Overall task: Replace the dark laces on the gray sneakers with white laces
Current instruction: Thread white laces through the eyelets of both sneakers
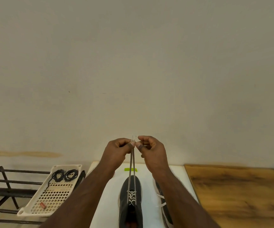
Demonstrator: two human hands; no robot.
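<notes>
Left hand (116, 149) and right hand (151, 149) each pinch a white lace (131, 163) end, raised taut. Sneaker (130, 199) sits mid-tabletop (106, 203), half laced.

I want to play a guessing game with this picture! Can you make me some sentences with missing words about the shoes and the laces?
1. Both hands pinch the two ends of the ____ lace.
2. The lace runs down to the gray sneaker in the ____ of the white mat.
3. The coiled dark laces lie in the white ____.
4. The left hand and right hand are held ____ the sneaker.

Missing words: white; middle; tray; above
</notes>
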